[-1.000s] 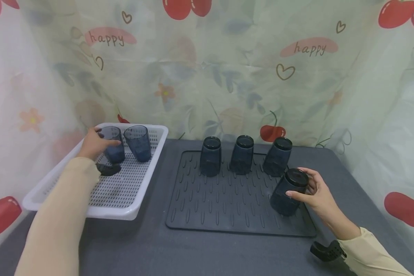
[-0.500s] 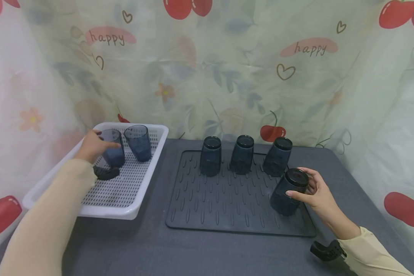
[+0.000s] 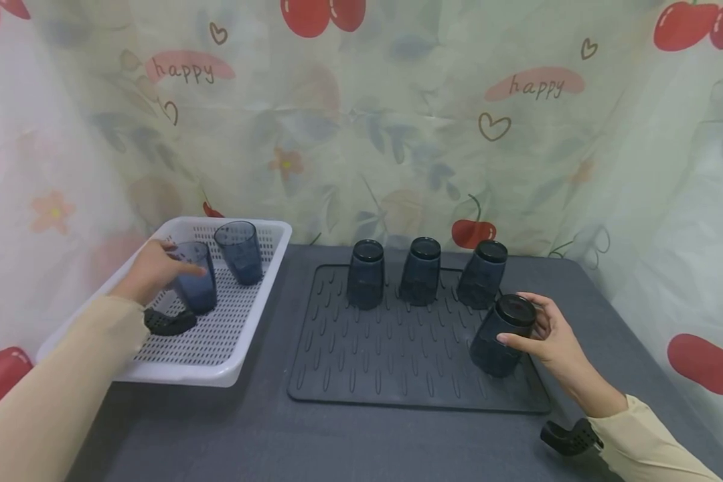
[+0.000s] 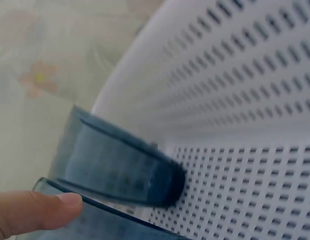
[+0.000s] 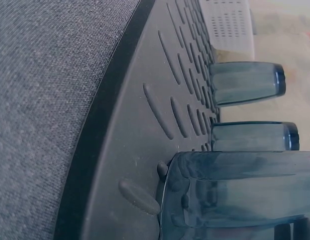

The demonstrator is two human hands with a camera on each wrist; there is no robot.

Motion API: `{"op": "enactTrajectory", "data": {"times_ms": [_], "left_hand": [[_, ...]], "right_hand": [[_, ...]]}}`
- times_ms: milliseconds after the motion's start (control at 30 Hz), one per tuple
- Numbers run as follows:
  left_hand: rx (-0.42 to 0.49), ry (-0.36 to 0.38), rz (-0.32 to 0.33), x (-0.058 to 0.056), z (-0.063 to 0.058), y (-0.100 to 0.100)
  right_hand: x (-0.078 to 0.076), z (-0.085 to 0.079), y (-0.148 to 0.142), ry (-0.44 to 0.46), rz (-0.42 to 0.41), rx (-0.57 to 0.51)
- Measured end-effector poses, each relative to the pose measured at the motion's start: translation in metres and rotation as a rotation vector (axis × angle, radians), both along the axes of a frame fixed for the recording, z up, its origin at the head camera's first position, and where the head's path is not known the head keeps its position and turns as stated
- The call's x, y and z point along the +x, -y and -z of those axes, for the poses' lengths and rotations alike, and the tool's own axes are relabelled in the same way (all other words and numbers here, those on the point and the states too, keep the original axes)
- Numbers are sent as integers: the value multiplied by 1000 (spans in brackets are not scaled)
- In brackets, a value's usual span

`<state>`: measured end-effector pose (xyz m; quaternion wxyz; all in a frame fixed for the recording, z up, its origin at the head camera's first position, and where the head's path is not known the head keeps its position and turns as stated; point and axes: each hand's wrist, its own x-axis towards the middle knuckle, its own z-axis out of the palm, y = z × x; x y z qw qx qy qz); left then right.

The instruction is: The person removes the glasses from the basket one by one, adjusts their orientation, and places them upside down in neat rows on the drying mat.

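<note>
In the head view my left hand (image 3: pixel 147 271) grips a blue tumbler (image 3: pixel 197 288) by its upper part, inside the white perforated basket (image 3: pixel 183 376). A second tumbler (image 3: pixel 241 254) stands mouth up behind it. The left wrist view has one digit pressed on the held tumbler (image 4: pixel 114 226), close beside the other tumbler (image 4: pixel 114 165). At the right, thumb and fingers of my right hand (image 3: pixel 557 345) wrap the sides of an upside-down tumbler (image 3: pixel 499 341) on the dark ridged drying mat (image 3: pixel 385 378). Its rim meets the mat in the right wrist view.
Three more upside-down tumblers line the mat's back edge: a left one (image 3: pixel 365 278), a middle one (image 3: pixel 420 274) and a right one (image 3: pixel 483 278). Grey cloth (image 3: pixel 337 442) covers the table. A printed curtain (image 3: pixel 349 167) hangs behind and at both sides.
My left hand has brought its tumbler toward me, away from the second tumbler in the basket. The right hand and its tumbler have stayed in place.
</note>
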<state>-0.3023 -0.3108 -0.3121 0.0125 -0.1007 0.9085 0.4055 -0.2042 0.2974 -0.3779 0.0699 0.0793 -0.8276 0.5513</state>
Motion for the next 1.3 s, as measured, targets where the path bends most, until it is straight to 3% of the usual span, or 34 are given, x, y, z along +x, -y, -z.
{"op": "enactTrajectory", "data": {"times_ms": [200, 567, 1033, 1300], "left_hand": [[51, 16, 25, 11, -3, -4], [122, 14, 112, 34, -18, -8], [150, -101, 127, 53, -30, -23], [160, -121, 117, 59, -37, -27]], "right_hand": [[0, 1, 0, -13, -4, -8], [2, 1, 3, -59, 10, -2], [3, -5, 3, -13, 23, 63], [4, -9, 1, 2, 22, 76]]}}
